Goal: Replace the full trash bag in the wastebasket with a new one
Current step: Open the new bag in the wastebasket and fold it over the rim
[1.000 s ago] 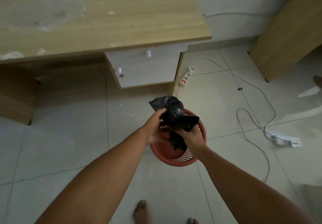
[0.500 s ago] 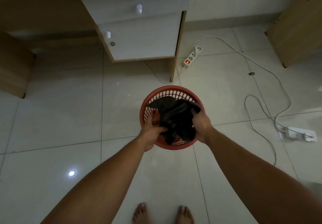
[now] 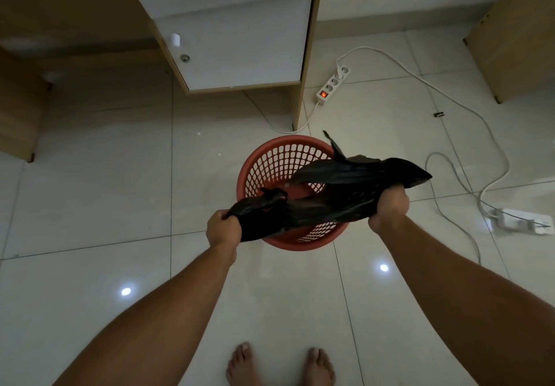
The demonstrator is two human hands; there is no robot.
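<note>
Both hands have drawn apart since the earlier frame, so the black trash bag, bunched between them over the basket half a second ago, is now pulled out into a long band. On the left, the left hand is clenched around one gathered end of the bag, just outside the near-left edge of the red wastebasket. To the right, the right hand grips the other end in a closed fist, past the basket's right side, with a loose flap of plastic sticking out to the right beyond the knuckles. Between the two fists the bag spans the near half of the basket's open mouth; whether it touches the rim cannot be told. The wastebasket stands upright on the pale tiled floor, its perforated wall bare on the far side. Bare feet show at the near edge. Farther off stand a white drawer unit and, to its right, a white power strip with a lit red switch, its cable trailing across the tiles.
</note>
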